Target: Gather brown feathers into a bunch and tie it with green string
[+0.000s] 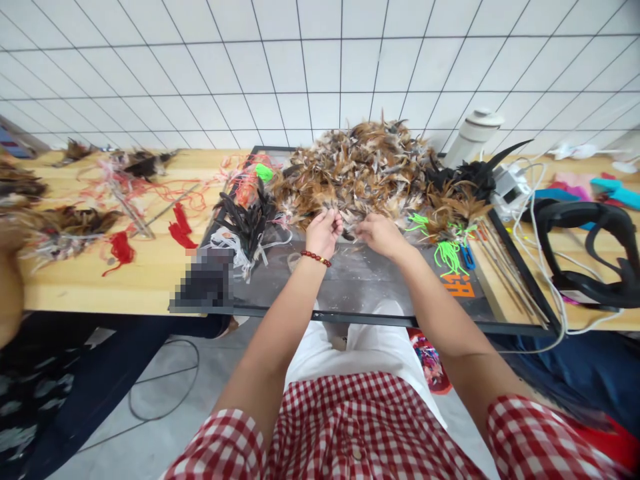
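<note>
— Can you read anything on that surface (150, 280) from here?

— Only some orange marks on the dark mat (360, 280), near its right edge, just under the green cords (447, 253). They look like characters, but I can't make them out.

— And that blurred patch on the left?

— Smeared over; nothing to read there. The white canister (473, 137) at the back shows no label I can see.

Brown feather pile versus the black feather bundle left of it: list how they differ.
The brown feather pile is a wide, loose heap of tan and rust; the black feather bundle is small, dark and gathered together. Both hands, left hand and right hand, are at the brown pile's edge; nothing touches the black bundle. Both lie on the glass sheet.
</note>
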`<state>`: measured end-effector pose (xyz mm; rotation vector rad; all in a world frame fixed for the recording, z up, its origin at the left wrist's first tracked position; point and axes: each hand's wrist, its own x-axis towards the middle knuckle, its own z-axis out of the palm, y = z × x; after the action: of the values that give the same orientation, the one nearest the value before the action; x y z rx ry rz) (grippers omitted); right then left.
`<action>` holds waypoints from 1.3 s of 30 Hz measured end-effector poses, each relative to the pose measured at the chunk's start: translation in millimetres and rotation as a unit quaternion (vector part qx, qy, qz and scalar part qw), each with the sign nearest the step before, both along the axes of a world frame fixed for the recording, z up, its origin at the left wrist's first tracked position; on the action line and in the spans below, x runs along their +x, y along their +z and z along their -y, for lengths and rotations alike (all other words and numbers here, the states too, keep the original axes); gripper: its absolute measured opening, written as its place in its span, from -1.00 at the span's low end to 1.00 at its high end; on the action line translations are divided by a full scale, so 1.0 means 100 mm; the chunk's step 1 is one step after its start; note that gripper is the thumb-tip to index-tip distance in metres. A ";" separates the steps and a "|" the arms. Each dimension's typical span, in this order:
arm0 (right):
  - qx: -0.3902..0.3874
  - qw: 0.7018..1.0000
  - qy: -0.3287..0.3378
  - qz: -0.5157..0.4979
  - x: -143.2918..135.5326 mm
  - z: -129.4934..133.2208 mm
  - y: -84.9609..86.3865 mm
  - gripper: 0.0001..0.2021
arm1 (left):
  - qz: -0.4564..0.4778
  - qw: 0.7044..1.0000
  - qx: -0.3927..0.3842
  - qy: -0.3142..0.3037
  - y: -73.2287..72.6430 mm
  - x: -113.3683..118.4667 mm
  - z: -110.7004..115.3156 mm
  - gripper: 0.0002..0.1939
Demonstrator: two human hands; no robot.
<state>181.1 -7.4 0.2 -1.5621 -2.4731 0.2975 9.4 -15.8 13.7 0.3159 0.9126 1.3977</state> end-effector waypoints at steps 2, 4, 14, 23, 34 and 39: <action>0.013 1.000 0.000 0.020 -0.03 0.02 0.01 -0.72 | -0.014 1.000 0.003 -0.009 0.00 0.01 0.01 -0.81; 0.046 0.999 -0.011 0.008 -0.04 0.03 0.03 -0.72 | -0.041 0.999 0.009 -0.021 -0.01 0.02 0.03 -0.82; 0.147 0.981 -0.006 -0.126 -0.03 0.02 0.08 -0.70 | -0.090 0.994 -0.001 -0.056 -0.06 0.05 0.03 -0.82; 0.077 0.982 -0.035 -0.167 0.09 -0.07 0.03 -0.54 | -0.072 0.997 -0.006 -0.023 -0.03 0.03 0.02 -0.83; 0.197 0.980 0.016 -0.022 0.10 0.00 0.10 -0.62 | -0.087 0.994 -0.012 -0.065 -0.05 0.05 0.04 -0.83; 0.194 0.980 0.028 0.026 -0.02 0.08 0.11 -0.64 | -0.110 0.988 -0.013 -0.106 -0.06 0.06 0.05 -0.81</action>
<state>178.7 -15.5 11.2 -1.3522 -2.4279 -0.2109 15.4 -21.3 7.8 0.5402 1.0442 1.1687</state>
